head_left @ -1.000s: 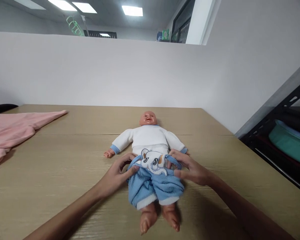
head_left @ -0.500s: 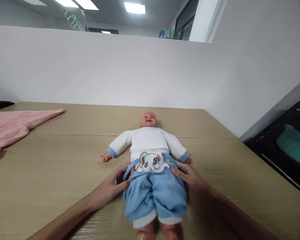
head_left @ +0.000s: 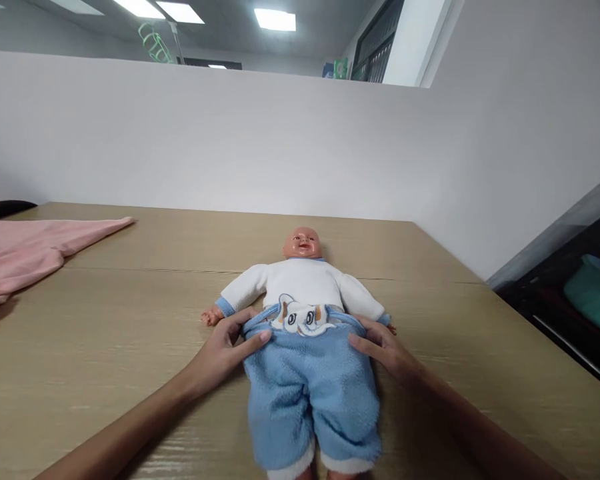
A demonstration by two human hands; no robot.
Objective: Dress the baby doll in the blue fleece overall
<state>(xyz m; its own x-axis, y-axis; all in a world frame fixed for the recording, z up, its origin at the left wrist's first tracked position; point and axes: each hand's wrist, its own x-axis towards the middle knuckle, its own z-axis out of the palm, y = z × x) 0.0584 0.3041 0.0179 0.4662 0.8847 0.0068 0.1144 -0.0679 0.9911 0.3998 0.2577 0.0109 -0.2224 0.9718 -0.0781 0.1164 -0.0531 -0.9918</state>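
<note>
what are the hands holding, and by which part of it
The blue plush pants, held at opposite sides of the waist by the left hand and right hand.

The left forearm (head_left: 125,423) is slender and bare along all that shows, narrowing toward the wrist (head_left: 193,385). The left hand (head_left: 220,353) is bare too, small in the palm, with a slim, straight thumb (head_left: 253,345); its nail is too small to make out. The right forearm (head_left: 473,420), dimmer in shadow, is equally lean and bare, and the right hand (head_left: 393,350) is bare and narrow.
</note>
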